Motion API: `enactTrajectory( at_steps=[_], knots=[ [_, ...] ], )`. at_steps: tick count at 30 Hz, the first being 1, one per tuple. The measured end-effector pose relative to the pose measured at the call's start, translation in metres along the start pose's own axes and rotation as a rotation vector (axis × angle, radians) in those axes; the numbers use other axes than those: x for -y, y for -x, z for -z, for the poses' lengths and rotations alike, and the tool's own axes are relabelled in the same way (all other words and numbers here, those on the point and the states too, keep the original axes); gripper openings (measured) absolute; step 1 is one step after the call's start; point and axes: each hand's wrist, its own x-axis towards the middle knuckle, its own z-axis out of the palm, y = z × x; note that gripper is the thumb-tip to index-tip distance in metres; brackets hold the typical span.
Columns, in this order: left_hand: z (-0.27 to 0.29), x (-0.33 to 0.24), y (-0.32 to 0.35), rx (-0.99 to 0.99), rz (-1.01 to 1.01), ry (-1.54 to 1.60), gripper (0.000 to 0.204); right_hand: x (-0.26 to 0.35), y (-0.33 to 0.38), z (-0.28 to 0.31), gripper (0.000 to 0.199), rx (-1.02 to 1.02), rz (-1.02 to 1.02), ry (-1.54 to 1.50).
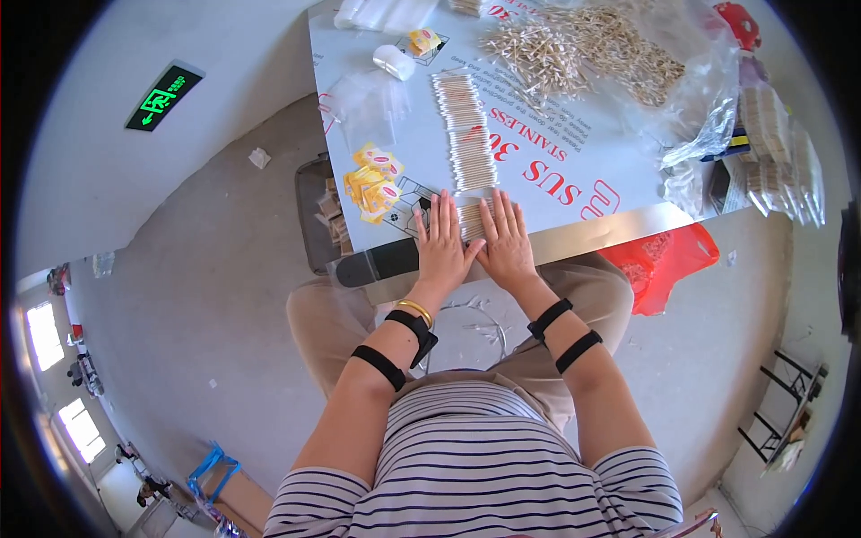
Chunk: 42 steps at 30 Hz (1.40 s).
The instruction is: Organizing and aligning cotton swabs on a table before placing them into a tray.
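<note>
A long row of cotton swabs (473, 154), laid side by side, runs from the near edge of the table up toward its middle. My left hand (441, 251) lies flat along the left side of the row's nearest swabs (473, 215), fingers stretched forward. On the other side, my right hand (508, 249) rests the same way. Both thumbs point inward and almost meet in front of the swabs. Neither hand grips anything; the palms partly cover the swabs' ends. Left of my left hand are yellow printed paper slips (372, 186).
A big heap of loose cotton swabs (574, 54) spreads at the far right beside a clear plastic bag (704, 108). Flat clear bags (363, 112) lie at the left. Packed swab bundles (778, 157) sit at the right edge. A red bag (668, 264) is below the table edge.
</note>
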Motion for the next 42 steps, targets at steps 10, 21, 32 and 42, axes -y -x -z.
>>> enactTrajectory(
  at_steps=[10, 21, 32, 42],
  knots=[
    [0.003, 0.001, -0.001, -0.041, 0.004, 0.049, 0.092, 0.004, -0.001, -0.006, 0.08, -0.023, 0.001, 0.003],
    [0.025, 0.007, -0.014, -0.037, -0.068, 0.067, 0.058, 0.005, 0.0, -0.001, 0.086, -0.023, -0.003, -0.022],
    [0.026, 0.011, -0.009, -0.026, -0.071, 0.125, 0.054, 0.007, -0.001, 0.001, 0.084, -0.035, -0.017, -0.073],
    [0.018, 0.015, 0.011, -0.031, -0.024, 0.087, 0.071, 0.009, 0.001, -0.002, 0.088, -0.029, -0.023, -0.018]
  ],
)
